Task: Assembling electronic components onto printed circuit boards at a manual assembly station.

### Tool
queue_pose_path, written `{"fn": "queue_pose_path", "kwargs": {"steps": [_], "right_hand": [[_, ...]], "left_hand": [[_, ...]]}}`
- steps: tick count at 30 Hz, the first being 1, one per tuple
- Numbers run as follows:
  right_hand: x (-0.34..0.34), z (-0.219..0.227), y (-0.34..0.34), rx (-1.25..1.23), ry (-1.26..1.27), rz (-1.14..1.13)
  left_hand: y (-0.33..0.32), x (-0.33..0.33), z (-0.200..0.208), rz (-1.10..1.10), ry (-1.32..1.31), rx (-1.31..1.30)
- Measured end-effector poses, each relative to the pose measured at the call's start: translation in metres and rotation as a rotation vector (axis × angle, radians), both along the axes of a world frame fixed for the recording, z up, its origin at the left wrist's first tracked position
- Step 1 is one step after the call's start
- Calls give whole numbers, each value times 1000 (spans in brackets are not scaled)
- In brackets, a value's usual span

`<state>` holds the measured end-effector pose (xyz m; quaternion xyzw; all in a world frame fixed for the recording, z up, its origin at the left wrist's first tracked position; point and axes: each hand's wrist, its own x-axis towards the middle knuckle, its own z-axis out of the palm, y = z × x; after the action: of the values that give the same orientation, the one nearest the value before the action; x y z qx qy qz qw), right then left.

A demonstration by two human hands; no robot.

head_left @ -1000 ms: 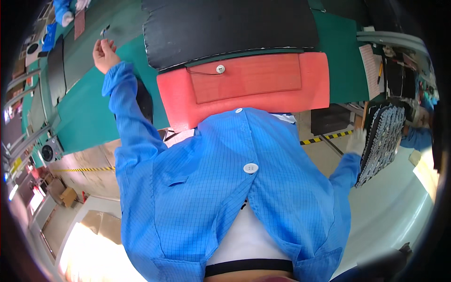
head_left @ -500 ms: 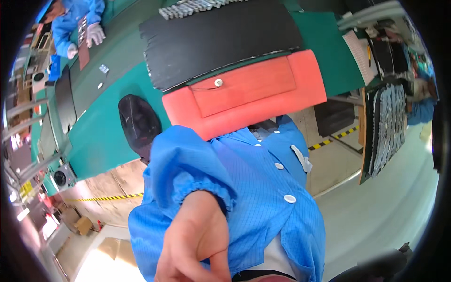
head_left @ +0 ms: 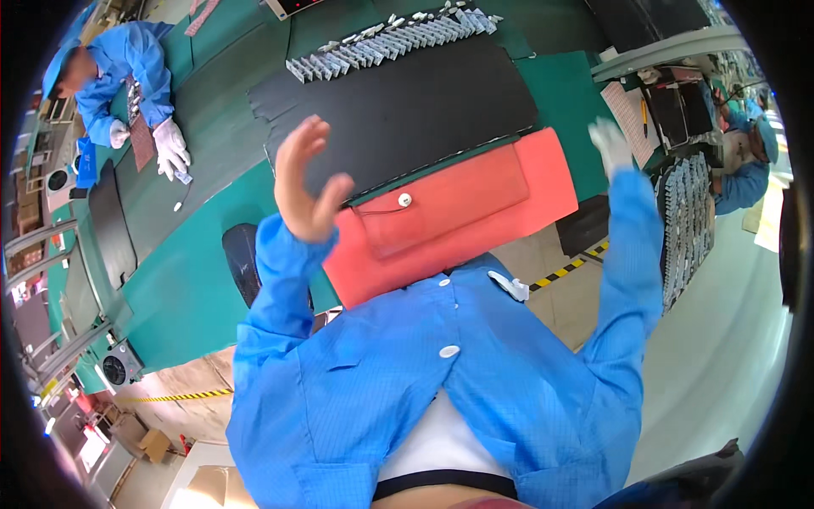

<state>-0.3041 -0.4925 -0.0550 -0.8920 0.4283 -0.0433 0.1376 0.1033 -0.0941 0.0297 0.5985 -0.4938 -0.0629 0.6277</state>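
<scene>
My bare left hand (head_left: 307,182) is raised over the near left edge of a black mat (head_left: 407,119), its fingers and thumb apart with nothing between them. Off to the right, my right hand (head_left: 610,146) in a white glove is stretched out above the green table; it looks slightly blurred, fingers extended and holding nothing I can see. Between my arms lies a red mat (head_left: 543,191) at the table's near edge. A small white round piece (head_left: 404,200) with a thin dark wire rests on it.
A row of small silvery packets (head_left: 390,47) lines the black mat's far side. At right are a paper sheet (head_left: 629,127) and a rack of silvery pieces (head_left: 685,220). A dark chair (head_left: 242,261) stands left. Co-workers (head_left: 127,85) sit at far left and far right.
My left hand has gone from low in front of my body up and forward to the black mat. My right arm has come into view. More of the packet row shows.
</scene>
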Motion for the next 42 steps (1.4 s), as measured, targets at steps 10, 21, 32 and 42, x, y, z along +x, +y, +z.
{"fn": "queue_pose_path", "kwargs": {"steps": [10,21,32,42], "right_hand": [[327,26,-27,-23,289,280],[336,-31,-60,-171,68,534],[323,-23,-88,24,59,682],[346,-22,-70,87,-43,586]], "left_hand": [[-86,161,-137,412,-370,719],[-182,111,-197,854,-39,745],[-138,-42,-145,691,96,845],[-115,22,-167,685,-211,1041]]}}
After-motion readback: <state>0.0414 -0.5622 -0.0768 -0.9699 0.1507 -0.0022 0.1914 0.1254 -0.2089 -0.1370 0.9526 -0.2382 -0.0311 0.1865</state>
